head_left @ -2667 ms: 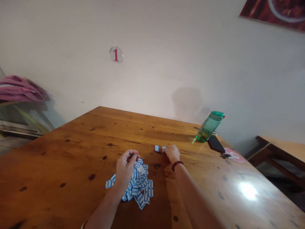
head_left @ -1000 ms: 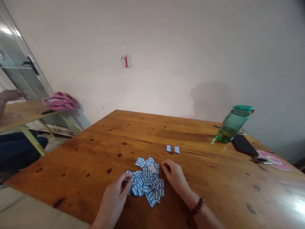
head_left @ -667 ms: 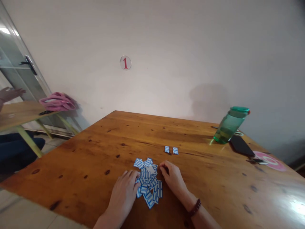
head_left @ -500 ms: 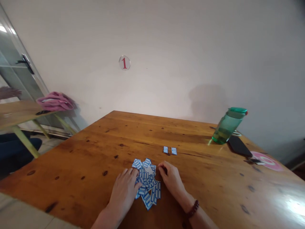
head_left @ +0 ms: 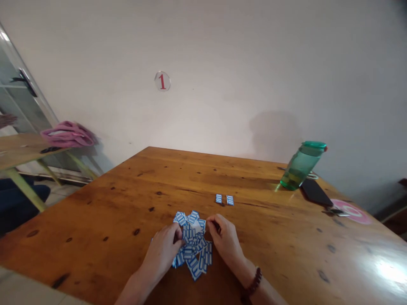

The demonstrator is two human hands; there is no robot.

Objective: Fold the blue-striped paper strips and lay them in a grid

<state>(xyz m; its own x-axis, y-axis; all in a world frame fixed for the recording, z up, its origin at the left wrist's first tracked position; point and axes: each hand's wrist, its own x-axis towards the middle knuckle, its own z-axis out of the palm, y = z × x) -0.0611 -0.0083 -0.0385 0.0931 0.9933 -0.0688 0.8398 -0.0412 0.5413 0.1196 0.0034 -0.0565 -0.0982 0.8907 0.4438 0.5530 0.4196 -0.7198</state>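
A loose pile of small white paper pieces with blue-bordered boxes (head_left: pixel 191 243) lies on the wooden table, some overlapping and one showing a plain white side. My left hand (head_left: pixel 163 248) rests over the left edge of the pile, its fingers curled in and thumb bent toward them; whatever is under them is hidden. At the pile's upper right edge is my right hand (head_left: pixel 224 237), closed with thumb and index fingertip together; I cannot make out anything between them. Beyond the hands, two similar pieces, a left one (head_left: pixel 218 198) and a right one (head_left: pixel 230 200), lie side by side, slightly apart.
A green bottle (head_left: pixel 302 167) stands at the right of the wooden table (head_left: pixel 121 203). Near it lie a black phone-like slab (head_left: pixel 316 193), keys (head_left: pixel 335 211) and a pink disc (head_left: pixel 352 212). A second table at left bears a pink cloth (head_left: pixel 68 134); a person's hand (head_left: pixel 6 120) shows there.
My left hand has drawn its fingers in from a flatter, spread pose. My right hand stays closed beside the pile. The whole view has shifted slightly.
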